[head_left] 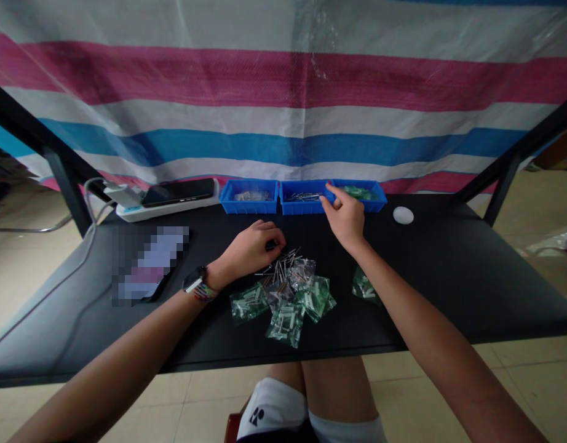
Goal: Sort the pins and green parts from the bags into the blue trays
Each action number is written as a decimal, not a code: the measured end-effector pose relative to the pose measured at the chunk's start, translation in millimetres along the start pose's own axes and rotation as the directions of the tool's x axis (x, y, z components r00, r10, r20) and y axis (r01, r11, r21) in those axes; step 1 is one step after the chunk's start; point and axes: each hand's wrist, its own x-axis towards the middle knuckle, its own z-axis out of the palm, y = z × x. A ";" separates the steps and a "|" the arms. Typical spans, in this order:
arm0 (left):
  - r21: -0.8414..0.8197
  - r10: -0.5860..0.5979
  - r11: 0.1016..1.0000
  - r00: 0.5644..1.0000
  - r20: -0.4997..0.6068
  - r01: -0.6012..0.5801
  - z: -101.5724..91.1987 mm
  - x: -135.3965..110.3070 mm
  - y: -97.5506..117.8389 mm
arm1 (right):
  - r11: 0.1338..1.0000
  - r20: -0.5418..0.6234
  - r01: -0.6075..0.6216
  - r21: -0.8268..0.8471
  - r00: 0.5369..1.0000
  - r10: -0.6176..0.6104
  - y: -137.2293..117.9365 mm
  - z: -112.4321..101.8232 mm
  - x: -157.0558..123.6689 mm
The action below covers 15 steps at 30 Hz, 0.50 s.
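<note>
My left hand [258, 247] rests on the table with its fingers curled, at the upper edge of a loose pile of thin metal pins [280, 268]. Whatever its fingertips hold, if anything, is hidden. My right hand [347, 216] reaches to the middle blue bin [302, 208], which has more thin metal pins in it. Its thumb and index finger are apart at the bin's right end, with nothing plainly between them. Below the loose pins lie several small clear bags, among them a green-tinted bag [286, 322] with pale pieces and a clear bag [303, 272].
The left blue bin [249, 207] holds small clear packets; the right blue bin [376, 200] holds green ones. Another green bag [364, 285] lies beside my right forearm. Around stand a white round object [403, 215], a power strip [166, 210] with a dark phone [178, 192], and a blurred-screen phone [149, 264].
</note>
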 end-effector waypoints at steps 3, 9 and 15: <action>-0.001 0.004 1.000 1.000 -0.005 -0.004 0.9 0.8 -1.3 | 0.999 0.049 -0.002 -0.049 0.999 0.005 5.9 -2.4 -2.4; -0.040 0.023 0.999 0.998 -0.063 -0.026 0.5 2.3 2.1 | 0.994 0.175 0.078 0.083 0.980 -0.091 -13.7 -3.6 -19.5; -0.203 0.035 0.976 0.982 -0.186 -0.073 -6.3 0.7 14.1 | 0.908 0.551 -0.222 0.356 0.835 -0.012 -33.0 5.8 -40.8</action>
